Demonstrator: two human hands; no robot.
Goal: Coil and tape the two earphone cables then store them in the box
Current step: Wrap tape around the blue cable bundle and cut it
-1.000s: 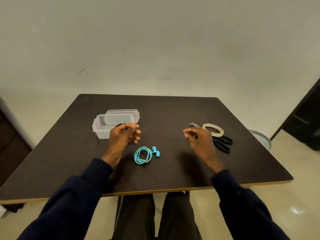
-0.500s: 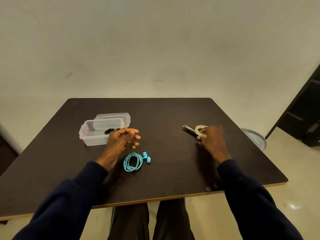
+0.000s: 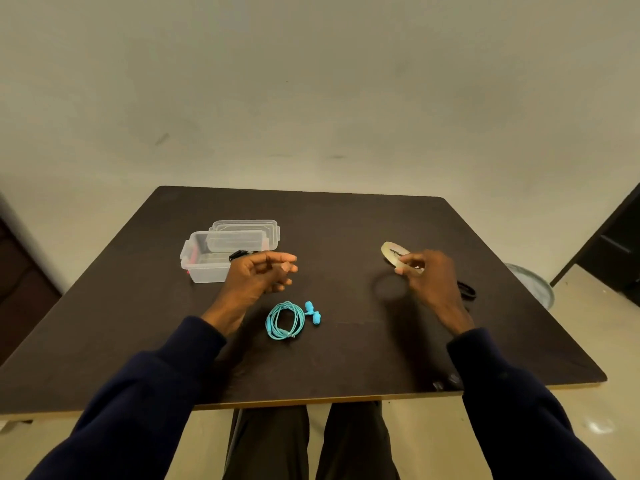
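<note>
At ten o'clock on the counter (image 3: 346, 358), a clear plastic box (image 3: 204, 271), open, with its lid (image 3: 249, 226) behind and something black (image 3: 239, 254) inside, too small to name. At its four o'clock, the left hand (image 3: 259, 277), fingers (image 3: 285, 268) loosely curled, grasping nothing. At six o'clock from that hand, flat on the counter, the turquoise earphone cable (image 3: 284, 320), coiled, no tape seen on it, earbuds (image 3: 313, 312) at its two o'clock. Probably light, limp and springy; best pinched across the bundled loops to stop any unwinding. Over at three o'clock, the right hand (image 3: 429, 280), pinching the tape roll (image 3: 391, 251) above the counter, black scissors (image 3: 465, 291) just past the knuckles.
</note>
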